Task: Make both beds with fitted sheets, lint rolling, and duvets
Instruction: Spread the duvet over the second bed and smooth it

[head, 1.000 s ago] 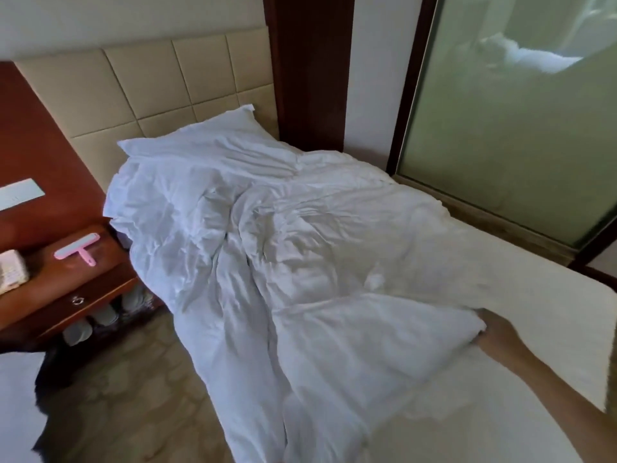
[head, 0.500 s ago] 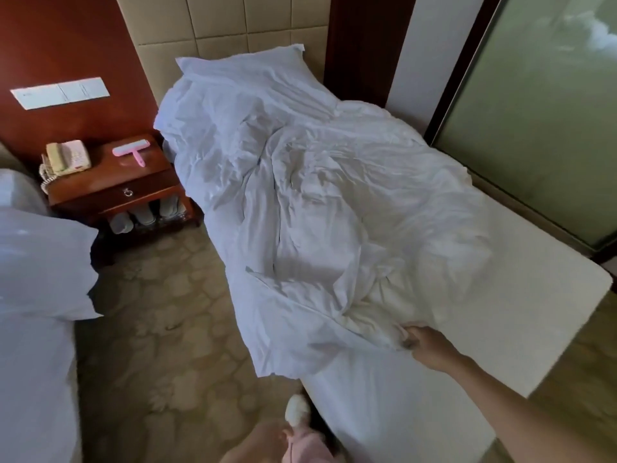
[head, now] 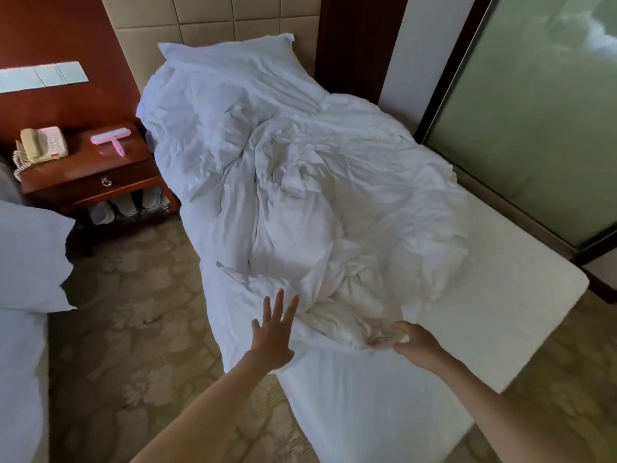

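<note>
Both beds weren't done, I judged: the crumpled white duvet (head: 317, 202) lay bunched from six to twelve o'clock on the white-sheeted bed (head: 484, 312). My right hand (head: 414, 342) pinched its near edge at five; my left hand (head: 272, 335), fingers spread and empty, hovered at seven. Spreading was the step; next, that hand needed a second corner.

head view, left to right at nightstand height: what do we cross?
phone → lint roller → duvet → glass panel
</note>
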{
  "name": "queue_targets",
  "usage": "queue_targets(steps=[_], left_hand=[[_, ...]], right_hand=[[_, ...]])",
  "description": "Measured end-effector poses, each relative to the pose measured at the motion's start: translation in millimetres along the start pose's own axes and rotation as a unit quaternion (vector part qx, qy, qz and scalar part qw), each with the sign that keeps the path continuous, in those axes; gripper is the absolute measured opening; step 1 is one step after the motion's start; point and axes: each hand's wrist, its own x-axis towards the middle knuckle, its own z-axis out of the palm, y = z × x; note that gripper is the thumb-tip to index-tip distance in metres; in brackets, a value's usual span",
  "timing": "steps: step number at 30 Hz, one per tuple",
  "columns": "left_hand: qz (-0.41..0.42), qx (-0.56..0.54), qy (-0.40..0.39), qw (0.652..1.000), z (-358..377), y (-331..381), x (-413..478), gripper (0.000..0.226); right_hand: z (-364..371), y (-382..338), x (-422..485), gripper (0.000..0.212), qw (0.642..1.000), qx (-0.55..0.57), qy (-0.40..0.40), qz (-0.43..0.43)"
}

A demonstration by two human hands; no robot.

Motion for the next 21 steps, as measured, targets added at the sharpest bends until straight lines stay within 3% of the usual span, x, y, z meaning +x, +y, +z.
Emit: queue_targets(steps=[3,4,8,10,15,21], left_hand=[[-0.025,0.049,0.014,0.998,14.5,22.9,38.1,0.117],[-0.055,0.047,0.016,0.997,20.7,29.1,49.6,0.111],[-0.114,-0.02,-0.045,0.992,43.7,63.0,62.7,0.048],[-0.106,-0.059,-0.07,0.99,55.4,102.2,47.2,0.044],[-0.106,-0.05,-0.046,0.992,86.0,207.0,-8.5,0.031],[-0.168,-0.115,0.068,0.977,67.9,262.9,-67.5,0.033]], right_hand=[[-7.5,30.8,15.2,0.047,1.0,-0.023,-0.002,0.014],[-10.9,40.9,21.1,0.046,1.0,-0.025,-0.01,0.011],[-21.3,90.1,45.7,0.047,0.999,0.016,-0.05,0.011],[-27.3,110.4,55.5,0.043,0.995,0.075,-0.058,0.013],[-61.7,127.8,62.7,0.03,0.956,0.261,-0.119,0.06],[-111.0,104.4,67.0,0.072,0.915,0.345,-0.173,0.119]])
